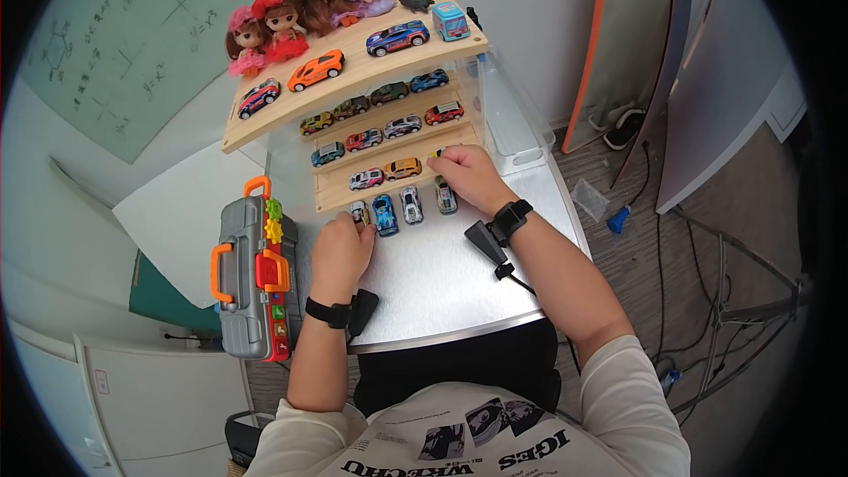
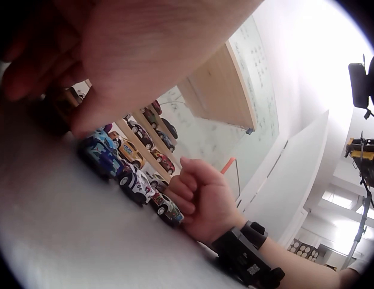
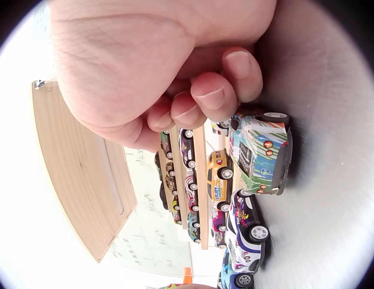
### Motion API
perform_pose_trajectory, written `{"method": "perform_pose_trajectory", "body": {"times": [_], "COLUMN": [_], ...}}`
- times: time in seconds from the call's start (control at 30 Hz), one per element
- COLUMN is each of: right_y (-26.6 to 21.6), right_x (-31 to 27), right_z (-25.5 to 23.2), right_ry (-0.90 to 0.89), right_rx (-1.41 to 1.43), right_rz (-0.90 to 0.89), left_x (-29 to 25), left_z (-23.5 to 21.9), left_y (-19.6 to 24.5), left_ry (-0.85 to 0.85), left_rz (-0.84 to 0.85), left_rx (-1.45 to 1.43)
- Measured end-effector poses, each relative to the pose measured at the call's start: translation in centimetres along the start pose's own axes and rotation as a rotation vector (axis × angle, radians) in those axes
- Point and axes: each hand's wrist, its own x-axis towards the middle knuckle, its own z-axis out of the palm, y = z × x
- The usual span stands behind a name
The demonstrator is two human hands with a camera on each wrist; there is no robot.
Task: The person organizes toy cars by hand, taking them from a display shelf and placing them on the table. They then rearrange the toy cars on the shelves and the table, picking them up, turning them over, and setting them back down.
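Four toy cars (image 1: 411, 206), small, glossy and printed in mixed patterns, stand in a row on the metal tabletop (image 1: 433, 278), before the wooden display rack (image 1: 353, 97). Item, left end: the leftmost car (image 1: 359, 213), pinched by my left hand (image 1: 338, 256), mostly covered. Item, right end: the green-striped car (image 3: 262, 155). From the head I see only its top; the right wrist view adds its rear, with red-orange round lamps, a grey lower edge and one pale wheel. Between them: one blue car (image 1: 385, 215), one white car (image 3: 244, 232), whose purple-and-black side shows only at the wrists. My right hand (image 1: 474, 178): fingers curled at the lowest shelf, beside the orange-yellow car (image 1: 403, 168); whether they grip the partly hidden car (image 3: 220, 128) there, I cannot tell.
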Motion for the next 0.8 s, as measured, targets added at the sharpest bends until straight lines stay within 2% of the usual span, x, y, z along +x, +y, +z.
{"method": "perform_pose_trajectory", "body": {"times": [0.3,0.5,0.57,0.6,0.67,0.8], "right_y": [-0.1,-0.3,-0.3,-0.3,-0.2,-0.4], "right_x": [0.0,-0.1,-0.1,-0.1,-0.1,-0.1], "right_z": [0.0,0.0,0.0,0.0,0.1,0.1], "right_ry": [-0.003,-0.006,-0.005,-0.003,-0.005,-0.007], "right_rx": [-0.012,-0.001,-0.010,-0.020,0.001,0.015], "right_rz": [-0.004,-0.033,-0.033,-0.034,-0.024,-0.022], "left_x": [-0.1,1.3,2.2,2.8,4.4,5.9], "left_z": [-1.2,-1.5,-1.6,-1.3,0.1,0.8], "left_y": [0.4,1.1,1.6,1.4,0.5,0.4], "left_ry": [-0.040,0.161,0.259,0.261,0.280,0.169], "left_rz": [-0.007,0.018,0.094,0.094,0.258,0.229], "left_rx": [0.039,0.040,-0.049,-0.050,-0.097,-0.059]}}
